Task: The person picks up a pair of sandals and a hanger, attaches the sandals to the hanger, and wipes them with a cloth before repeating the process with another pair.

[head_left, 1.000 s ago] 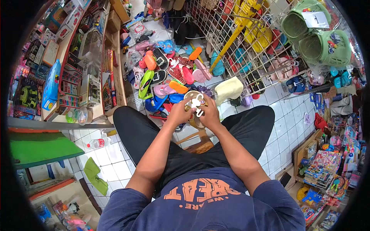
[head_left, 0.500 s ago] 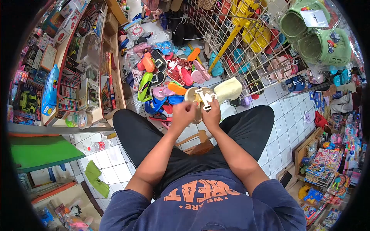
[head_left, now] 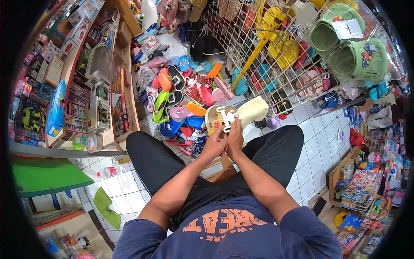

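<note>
The person sits with both forearms stretched forward over the lap, hands meeting above the knees. The left hand (head_left: 214, 144) is curled, its fingers closed on the lower edge of a tan sandal (head_left: 214, 117) that is held up in front of the body. The right hand (head_left: 235, 140) is just beside it, touching it, with fingers bent and the fingertips pinching the bottom of a white plastic hanger (head_left: 227, 118) that lies across the sandal's face. Sandal and hanger sit directly above the two hands, over the floor pile rather than on it.

Going left to right around them: a green tabletop (head_left: 47, 175) juts in at the far left, and a water bottle (head_left: 108, 172) lies on the white tiles beside a green cloth (head_left: 106, 206). Above those, a wooden shelf unit (head_left: 131, 93) carries boxed toys. Next comes a heap of slippers (head_left: 183, 93) in pink, orange, green and blue, spread on the floor right behind the held sandal. A pale yellow shoe (head_left: 254, 110) lies just right of the hanger. Below the hands, the edge of a wooden stool (head_left: 220, 170) shows between the black-trousered knees. Farther right a wire rack (head_left: 276, 64) leans, hung with yellow and pink footwear, and a pair of green clogs (head_left: 349, 49) in clear wrap hangs at the upper right. Stacked packets (head_left: 362, 183) crowd the far right floor.
</note>
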A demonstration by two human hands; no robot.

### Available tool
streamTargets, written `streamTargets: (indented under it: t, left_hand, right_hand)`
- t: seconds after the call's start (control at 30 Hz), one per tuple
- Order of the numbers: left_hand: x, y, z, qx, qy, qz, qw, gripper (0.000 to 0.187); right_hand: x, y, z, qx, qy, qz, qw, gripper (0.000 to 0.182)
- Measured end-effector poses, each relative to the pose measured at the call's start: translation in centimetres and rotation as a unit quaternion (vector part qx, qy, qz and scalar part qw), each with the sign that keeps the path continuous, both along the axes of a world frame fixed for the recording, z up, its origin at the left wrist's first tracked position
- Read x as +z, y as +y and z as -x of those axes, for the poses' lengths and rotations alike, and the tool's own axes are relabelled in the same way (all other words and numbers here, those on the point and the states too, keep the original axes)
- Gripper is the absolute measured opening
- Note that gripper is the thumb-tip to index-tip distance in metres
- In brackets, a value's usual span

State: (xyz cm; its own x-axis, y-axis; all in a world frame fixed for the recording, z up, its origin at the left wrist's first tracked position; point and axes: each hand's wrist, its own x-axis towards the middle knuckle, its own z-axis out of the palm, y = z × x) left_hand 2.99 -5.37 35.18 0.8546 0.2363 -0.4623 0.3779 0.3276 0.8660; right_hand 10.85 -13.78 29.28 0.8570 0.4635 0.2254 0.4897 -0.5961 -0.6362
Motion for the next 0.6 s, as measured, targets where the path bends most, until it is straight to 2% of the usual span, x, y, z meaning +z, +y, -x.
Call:
streamTargets:
  t: [0.2, 0.27, 0.37, 0.5, 0.57, 0.6]
  left_hand:
    - [-0.3, 0.4, 0.0, -0.014, 0.013, -0.015, 1.0, 0.064]
    - [-0.7, 1.4, -0.2, -0.067, 0.0, 0.026, 0.997, 0.066]
    - [-1.5, 1.2, 0.1, -0.063, -0.009, 0.024, 0.998, 0.062]
    - [-0.7, 1.1, 0.5, -0.049, -0.05, 0.025, 0.997, 0.062]
    - [-1.2, 1.3, 0.5, -0.042, -0.06, 0.056, 0.996, 0.074]
    - [-1.6, 1.4, 0.6, -0.042, -0.06, 0.055, 0.996, 0.074]
  right_hand:
    - [-1.1, -0.2, -0.2, 0.017, -0.026, 0.031, 0.999, 0.046]
    - [0.1, -0.2, -0.2, 0.038, -0.071, 0.065, 0.995, 0.047]
    - [0.9, -0.3, -0.4, 0.049, -0.103, 0.019, 0.993, 0.048]
    - [1.5, -0.5, -0.7, 0.085, -0.105, 0.023, 0.991, 0.049]
    - [1.5, -0.6, -0.7, 0.098, -0.109, 0.038, 0.989, 0.047]
    - [1.4, -0.7, -0.6, 0.097, -0.109, 0.036, 0.989, 0.047]
